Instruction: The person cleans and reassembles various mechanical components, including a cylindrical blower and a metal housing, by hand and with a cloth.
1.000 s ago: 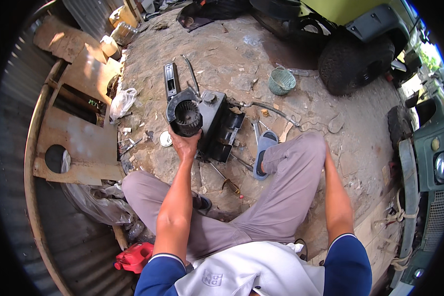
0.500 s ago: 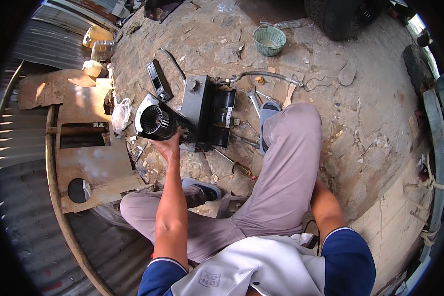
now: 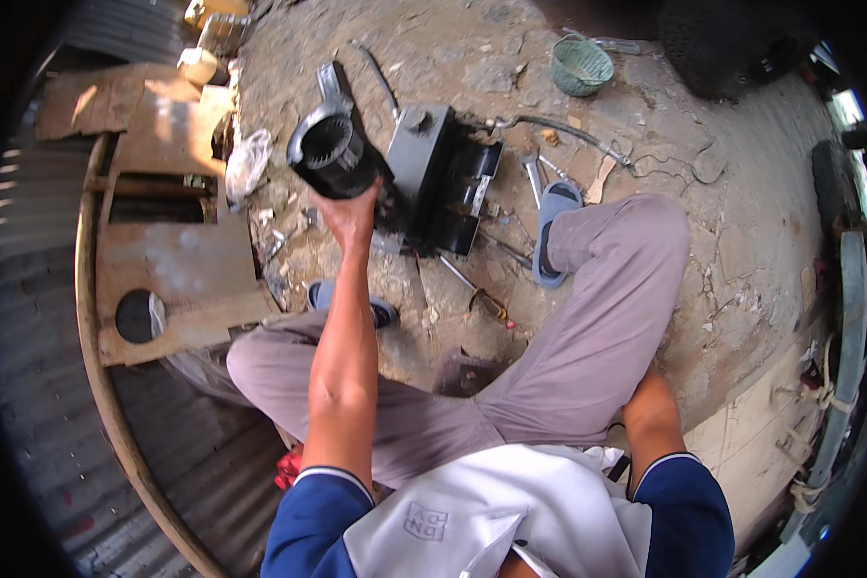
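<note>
My left hand (image 3: 353,214) is wrapped round the lower side of a round black blower housing (image 3: 329,159). A finned fan wheel shows inside its open top, which faces up. Right beside it, a grey metal box with a cap (image 3: 422,143) stands on the ground, joined to a black frame with curved half-shells (image 3: 467,197). Whether the blower touches this unit, I cannot tell. A narrow dark bar-shaped part (image 3: 331,81) lies just beyond, partly covered by the blower. My right forearm (image 3: 653,409) passes behind my right thigh, which hides the hand.
A screwdriver (image 3: 486,301) and a wrench (image 3: 532,181) lie near my feet. A hose (image 3: 568,131) runs from the unit to the right. Farther off is a green basket (image 3: 580,67). Cut-out sheet panels (image 3: 193,255) and a wooden pole (image 3: 101,385) border the left side.
My left hand has lifted the blower up and away from me, and tilted it, beside the grey box. The whole view has shifted, and my right knee appears farther right.
</note>
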### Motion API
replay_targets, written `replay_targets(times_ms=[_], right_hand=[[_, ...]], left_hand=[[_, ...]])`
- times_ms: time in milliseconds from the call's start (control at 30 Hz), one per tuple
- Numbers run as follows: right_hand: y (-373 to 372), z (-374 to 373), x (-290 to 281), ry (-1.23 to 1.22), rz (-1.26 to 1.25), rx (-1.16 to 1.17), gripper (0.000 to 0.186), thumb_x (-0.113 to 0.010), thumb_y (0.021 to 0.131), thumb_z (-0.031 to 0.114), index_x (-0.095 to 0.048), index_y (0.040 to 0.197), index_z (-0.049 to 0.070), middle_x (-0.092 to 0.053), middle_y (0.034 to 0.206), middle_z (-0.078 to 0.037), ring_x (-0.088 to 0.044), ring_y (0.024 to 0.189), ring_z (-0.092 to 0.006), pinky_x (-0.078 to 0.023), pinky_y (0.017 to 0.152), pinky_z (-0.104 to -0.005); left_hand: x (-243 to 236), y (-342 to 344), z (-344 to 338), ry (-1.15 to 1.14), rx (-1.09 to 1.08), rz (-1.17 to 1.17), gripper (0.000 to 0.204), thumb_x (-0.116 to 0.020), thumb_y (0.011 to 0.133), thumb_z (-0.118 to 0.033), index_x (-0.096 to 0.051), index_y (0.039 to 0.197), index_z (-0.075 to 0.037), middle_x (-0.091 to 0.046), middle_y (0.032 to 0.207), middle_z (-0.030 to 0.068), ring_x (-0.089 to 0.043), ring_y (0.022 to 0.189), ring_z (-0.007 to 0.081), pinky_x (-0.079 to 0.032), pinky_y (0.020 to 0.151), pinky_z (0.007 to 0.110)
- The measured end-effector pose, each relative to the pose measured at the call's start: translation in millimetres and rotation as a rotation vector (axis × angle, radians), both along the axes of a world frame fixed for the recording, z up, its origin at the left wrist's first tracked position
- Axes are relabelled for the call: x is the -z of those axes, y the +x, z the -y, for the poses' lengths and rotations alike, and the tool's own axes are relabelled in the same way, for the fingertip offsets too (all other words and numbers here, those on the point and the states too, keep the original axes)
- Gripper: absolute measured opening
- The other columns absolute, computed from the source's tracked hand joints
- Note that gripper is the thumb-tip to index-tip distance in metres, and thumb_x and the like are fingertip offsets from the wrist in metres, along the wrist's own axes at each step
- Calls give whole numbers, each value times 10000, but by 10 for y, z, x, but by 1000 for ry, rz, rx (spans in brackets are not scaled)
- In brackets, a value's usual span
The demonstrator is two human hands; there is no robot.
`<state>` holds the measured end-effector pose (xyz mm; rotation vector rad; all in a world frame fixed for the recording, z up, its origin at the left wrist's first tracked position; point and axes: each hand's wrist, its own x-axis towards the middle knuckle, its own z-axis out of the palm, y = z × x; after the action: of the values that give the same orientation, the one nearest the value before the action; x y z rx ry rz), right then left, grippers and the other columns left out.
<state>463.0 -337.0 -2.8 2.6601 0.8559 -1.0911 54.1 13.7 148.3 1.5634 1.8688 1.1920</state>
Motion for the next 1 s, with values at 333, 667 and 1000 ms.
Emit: replay_targets(times_ms=[333, 667, 1000], right_hand=[[1286, -704, -1088, 771, 88, 161, 428, -674, 947, 317, -616, 1274, 48, -682, 994, -47, -598, 883, -122, -499, 774, -323], [-546, -1770, -3809, 1425, 211, -62, 269, -683, 947, 213, -685, 1142, 29, -700, 1024, -71, -624, 956, -140, -488, 872, -291], [-2596, -2256, -2711, 849, -516, -611, 675, -717, 861, 414, -499, 1386, 50, -654, 1201, -233, -630, 1154, -372, -487, 985, -439]], left_hand=[[-445, -253, -163, 19, 111, 206, 984, -939, 596, -290, -361, 1326, 29, -619, 1202, 216, -636, 1081, 319, -501, 954, 400], [-823, -884, -28, -202, 182, 452, 874, -939, 620, -227, -400, 1248, 54, -623, 1152, 208, -652, 1005, 266, -542, 883, 364], [-880, -907, 434, -178, 70, 417, 859, -942, 602, -261, -416, 1197, 66, -633, 1077, 185, -654, 933, 247, -553, 814, 352]])
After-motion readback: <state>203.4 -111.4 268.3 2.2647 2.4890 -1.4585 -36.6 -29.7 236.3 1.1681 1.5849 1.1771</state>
